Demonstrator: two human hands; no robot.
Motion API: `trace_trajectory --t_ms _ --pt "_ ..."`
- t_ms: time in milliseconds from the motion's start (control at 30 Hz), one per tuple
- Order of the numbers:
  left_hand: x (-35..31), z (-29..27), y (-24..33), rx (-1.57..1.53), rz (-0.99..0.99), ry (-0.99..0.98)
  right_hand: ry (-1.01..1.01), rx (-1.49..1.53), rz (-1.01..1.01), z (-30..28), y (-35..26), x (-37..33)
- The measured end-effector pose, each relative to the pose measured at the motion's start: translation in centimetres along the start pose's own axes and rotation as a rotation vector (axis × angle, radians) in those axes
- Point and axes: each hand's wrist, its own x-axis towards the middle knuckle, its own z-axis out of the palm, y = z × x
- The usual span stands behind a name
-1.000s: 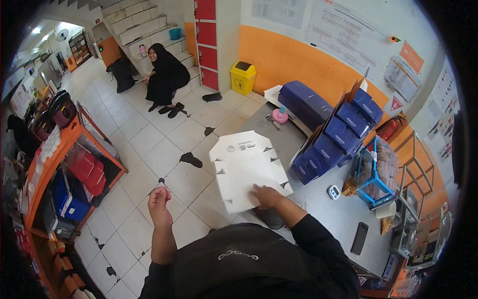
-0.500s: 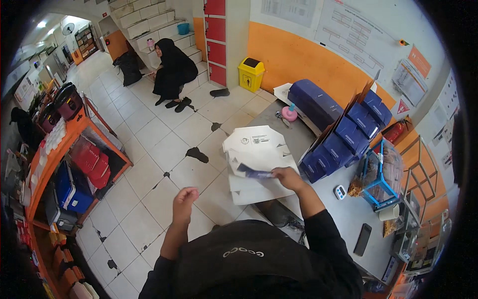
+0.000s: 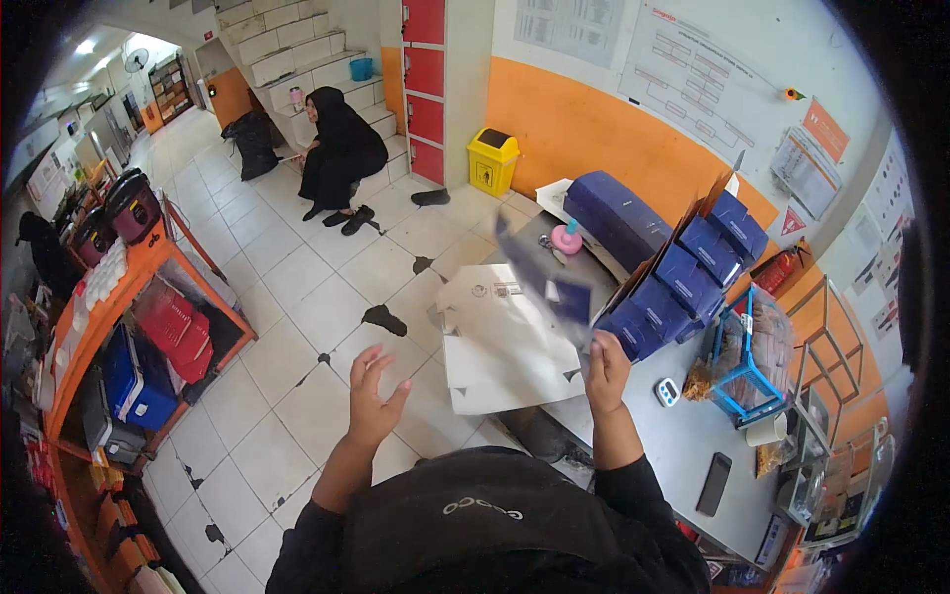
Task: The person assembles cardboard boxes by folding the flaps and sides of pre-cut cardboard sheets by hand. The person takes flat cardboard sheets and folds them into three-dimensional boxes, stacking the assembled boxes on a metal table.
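My right hand (image 3: 607,364) grips the edge of a flat cardboard box blank (image 3: 567,295), navy blue and white, which is raised and blurred by motion. Below it lies a stack of white die-cut cardboard blanks (image 3: 485,351) at the table's left edge, with small print on the top one. My left hand (image 3: 373,391) hovers over the floor left of the stack, empty, its fingers spread. Several folded navy boxes (image 3: 683,282) stand in rows just beyond my right hand.
On the grey table (image 3: 648,436) are a white timer (image 3: 668,392), a phone (image 3: 714,484), a blue-framed basket (image 3: 744,371), a cup (image 3: 767,430) and a pink tape dispenser (image 3: 566,239). An orange shelf (image 3: 109,282) stands left. A person in black (image 3: 341,153) sits on the stairs.
My right hand has lifted the blank off the stack, swinging it up and to the right. My left hand's fingers have gone from curled to spread.
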Motion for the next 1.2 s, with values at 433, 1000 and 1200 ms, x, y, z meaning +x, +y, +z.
trace_trajectory --t_ms 433,1000,1200 --pt "1.3 -0.8 7.1 -0.045 0.141 -0.612 -0.425 0.079 -0.278 -1.9 -9.1 3.9" --pt "0.3 -0.7 10.2 -1.14 -0.732 -0.736 -0.631 0.178 -0.361 0.3 -17.7 8.7" --pt "0.3 -1.6 10.4 -1.038 -0.605 -0.835 -1.015 0.35 -0.495 0.2 -18.3 8.9"
